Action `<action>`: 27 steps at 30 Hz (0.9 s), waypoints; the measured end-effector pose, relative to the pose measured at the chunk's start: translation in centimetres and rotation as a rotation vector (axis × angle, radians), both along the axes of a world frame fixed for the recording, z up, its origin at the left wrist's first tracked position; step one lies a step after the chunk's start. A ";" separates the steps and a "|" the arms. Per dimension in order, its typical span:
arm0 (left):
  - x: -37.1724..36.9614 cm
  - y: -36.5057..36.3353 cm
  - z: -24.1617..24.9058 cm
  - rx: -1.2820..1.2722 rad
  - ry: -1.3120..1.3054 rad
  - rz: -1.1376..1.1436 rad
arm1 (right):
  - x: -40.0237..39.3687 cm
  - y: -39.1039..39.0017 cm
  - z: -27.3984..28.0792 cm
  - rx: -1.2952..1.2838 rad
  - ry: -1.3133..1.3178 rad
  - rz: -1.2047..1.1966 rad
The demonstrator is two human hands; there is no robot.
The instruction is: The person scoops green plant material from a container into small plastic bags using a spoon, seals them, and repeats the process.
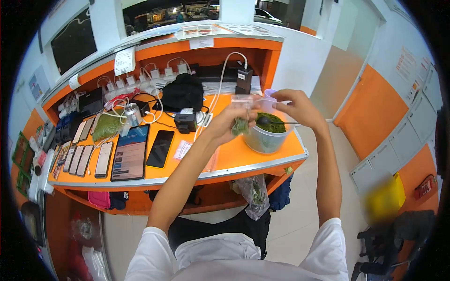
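My left hand (230, 121) is closed on a small clear plastic bag (240, 122) with green leafy matter in its lower part. Beside it, the fingers of my right hand (297, 108) curl at a light purple plastic cup (270, 93), partly hidden behind them. Below both hands stands a translucent tub (263, 142) at the counter's right end. Finely chopped green matter (277, 125) fills its upper part, and a dark spoon (265, 121) lies in it with the handle pointing right.
The orange counter (197, 166) bears a tablet (130, 154), a yellow-edged phone (161, 148), several other phones, a drink can (133, 114) and a large bag of green matter (108, 127). Chargers and cables line the back. A clear bag (255, 196) hangs below the front edge.
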State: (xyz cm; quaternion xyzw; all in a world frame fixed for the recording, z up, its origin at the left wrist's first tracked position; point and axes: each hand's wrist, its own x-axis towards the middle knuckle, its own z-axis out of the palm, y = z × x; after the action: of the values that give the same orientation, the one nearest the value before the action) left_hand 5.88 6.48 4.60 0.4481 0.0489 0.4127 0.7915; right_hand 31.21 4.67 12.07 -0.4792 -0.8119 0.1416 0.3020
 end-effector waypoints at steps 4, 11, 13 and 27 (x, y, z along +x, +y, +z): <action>-2.3 -1.8 -1.9 -0.125 -0.095 -0.206 | -4.3 -1.5 0.7 -0.051 0.242 0.235; -4.1 -5.4 -1.9 0.050 0.079 -0.154 | -8.7 -2.0 -0.9 -0.230 0.358 0.398; -5.4 -6.1 -3.7 0.073 0.192 -0.146 | -8.7 -2.5 -0.7 -0.203 0.384 0.365; -7.5 -10.2 -3.3 0.363 0.352 0.743 | -12.3 -8.3 -2.5 0.000 0.267 0.271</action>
State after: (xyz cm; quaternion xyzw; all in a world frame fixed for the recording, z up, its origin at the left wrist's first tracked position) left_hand -1.57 -3.67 1.33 0.5953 0.2672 0.5882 0.4778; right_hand 18.96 -3.59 9.57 -0.3424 -0.8217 0.2432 0.3853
